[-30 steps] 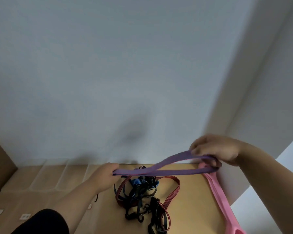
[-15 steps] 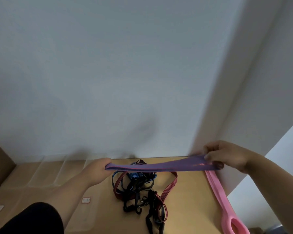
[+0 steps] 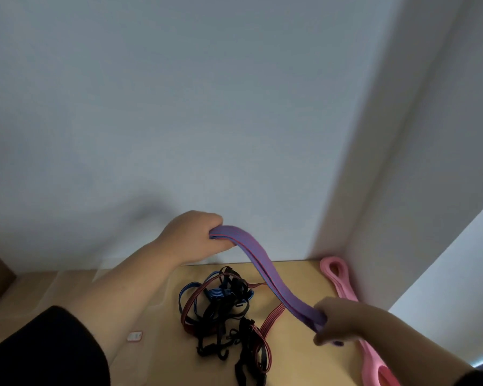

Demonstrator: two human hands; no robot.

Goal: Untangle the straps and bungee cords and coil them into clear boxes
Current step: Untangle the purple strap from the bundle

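Above the wooden table [image 3: 299, 366], a purple strap [image 3: 265, 270] hangs in the air between both hands. It is a flat, wide band, doubled so two layers run together, purple on the face with a thin reddish edge line. It sags in a soft S-curve from upper left to lower right.

Left hand [image 3: 191, 236]: raised near the wall [image 3: 179, 107], fingers curled round the upper end of the strap. Black sleeve [image 3: 45, 349] on that arm.

Right hand [image 3: 338, 320]: lower and nearer the camera, fingers closed round the lower end, where the band bunches into a fold.

Below the strap, on the table, lies a tangle of cords [image 3: 226, 310]: blue striped loops, dark red striped bands and black straps with hooks, all wound together. Individual strands cannot be separated by eye.

A pink band [image 3: 338, 277] lies along the right table edge, folded near the corner, running toward the camera.

Clear boxes [image 3: 76, 277] sit at the left, faint and partly hidden by the left arm; a small white label [image 3: 135, 336] is visible close to them.
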